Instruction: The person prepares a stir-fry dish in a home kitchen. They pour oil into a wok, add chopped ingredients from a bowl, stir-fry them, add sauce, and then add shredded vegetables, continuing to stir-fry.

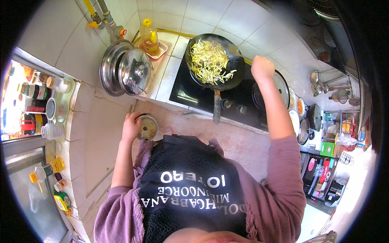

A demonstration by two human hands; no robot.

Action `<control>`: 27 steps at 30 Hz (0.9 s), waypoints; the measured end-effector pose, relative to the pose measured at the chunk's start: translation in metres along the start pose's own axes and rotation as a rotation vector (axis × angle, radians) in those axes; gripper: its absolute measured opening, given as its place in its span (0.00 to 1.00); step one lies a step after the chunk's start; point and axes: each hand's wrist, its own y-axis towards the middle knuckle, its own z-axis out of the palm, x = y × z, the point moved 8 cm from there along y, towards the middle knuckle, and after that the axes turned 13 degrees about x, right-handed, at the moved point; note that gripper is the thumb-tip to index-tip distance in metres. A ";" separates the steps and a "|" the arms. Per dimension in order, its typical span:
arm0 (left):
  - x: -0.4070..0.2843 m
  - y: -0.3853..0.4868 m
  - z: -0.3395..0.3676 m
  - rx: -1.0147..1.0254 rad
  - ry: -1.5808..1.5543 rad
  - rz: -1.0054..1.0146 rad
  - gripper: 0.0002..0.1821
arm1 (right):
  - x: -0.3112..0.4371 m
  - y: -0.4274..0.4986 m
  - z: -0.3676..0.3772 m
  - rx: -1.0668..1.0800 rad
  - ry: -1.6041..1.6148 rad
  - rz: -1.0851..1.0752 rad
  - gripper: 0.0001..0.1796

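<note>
Cut pale yellow-green vegetable strips lie in a black wok on the glass-topped gas stove. The wok's worn handle points towards me. My right hand is in a fist above the wok's right rim. A blurred cooking utensil reaches from the fist over the wok; its exact kind is unclear. Low on the left, my left hand grips the dark edge or handle of a round vessel with a pale rim. What is inside it is hard to make out.
A steel basin and steel lid lean at the left wall beside an oil bottle on a tray. Right of the wok, a lidded pan occupies the stove. Plates of food and pots stand farther right.
</note>
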 end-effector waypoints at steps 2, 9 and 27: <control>-0.004 -0.012 0.007 0.001 0.013 -0.033 0.14 | -0.012 0.023 0.017 0.021 0.016 0.023 0.11; -0.026 -0.053 0.036 0.001 -0.050 -0.125 0.15 | 0.042 0.007 0.050 -0.203 0.270 -0.506 0.11; -0.066 -0.067 0.082 -0.071 0.023 -0.164 0.15 | 0.019 -0.017 0.040 -0.181 -0.061 -0.517 0.10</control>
